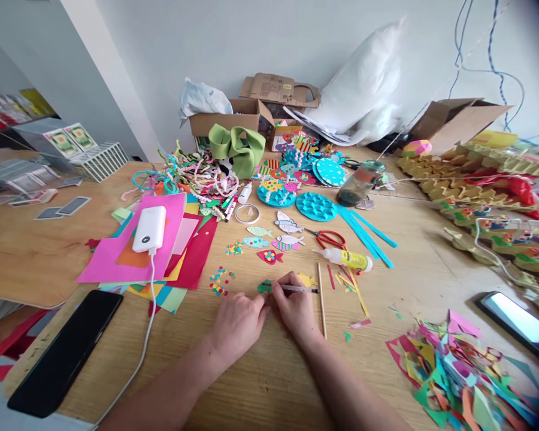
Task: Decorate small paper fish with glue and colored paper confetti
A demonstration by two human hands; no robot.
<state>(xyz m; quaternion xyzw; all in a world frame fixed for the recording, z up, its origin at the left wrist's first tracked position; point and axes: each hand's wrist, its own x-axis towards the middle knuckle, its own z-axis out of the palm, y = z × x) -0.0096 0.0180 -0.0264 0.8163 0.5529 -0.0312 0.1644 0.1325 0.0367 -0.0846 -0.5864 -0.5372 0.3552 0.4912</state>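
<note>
My right hand (294,304) is closed round a slim pen (302,289) with a dark end, its tip hidden by the fingers. Beneath it lies a small green paper fish (263,288), partly covered. My left hand (239,318) is curled, its fingertips pressing at the fish's lower edge. Just above are decorated paper fish: a red one with dots (270,257), a striped one (288,242) and a light blue one (256,242). A yellow paper fish (306,279) shows behind my right hand. Coloured paper dots (221,280) lie left of the green fish.
A wooden stick (321,302), a glue bottle (348,260) and red-handled scissors (330,239) lie to the right. Paper scraps (465,371) are heaped at the lower right. A power bank (150,228) rests on coloured paper (103,263), its cable running past a black phone (65,353).
</note>
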